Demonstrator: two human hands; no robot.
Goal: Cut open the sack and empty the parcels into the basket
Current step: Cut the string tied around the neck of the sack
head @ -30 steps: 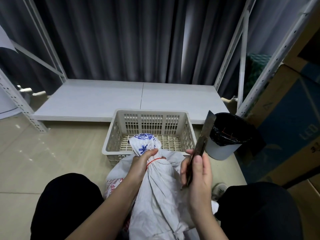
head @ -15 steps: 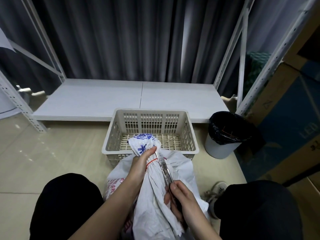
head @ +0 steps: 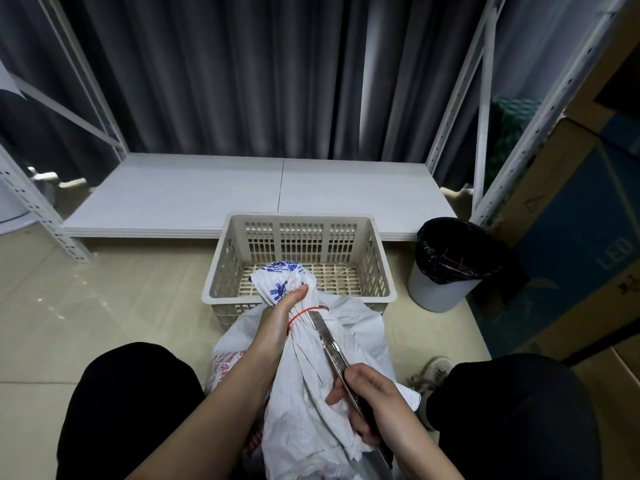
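Note:
A white woven sack with blue and red print stands between my knees, its neck bunched and bound by a red tie. My left hand grips the neck just below the tied top. My right hand holds a utility knife, its blade lying along the sack with the tip at the red tie. Just beyond the sack sits a cream slotted plastic basket; the sack's tied top overlaps its near rim. Whatever is inside the sack is hidden.
A white bin with a black liner stands right of the basket. A low white shelf board lies behind it, flanked by white rack posts. Cardboard boxes stack on the right. My black-clad knees flank the sack; a shoe shows beside it.
A second ago my right hand held the knife upright beside the sack; it has since lowered and laid the blade along the sack, sliding the tip up to the red tie. Left hand unchanged.

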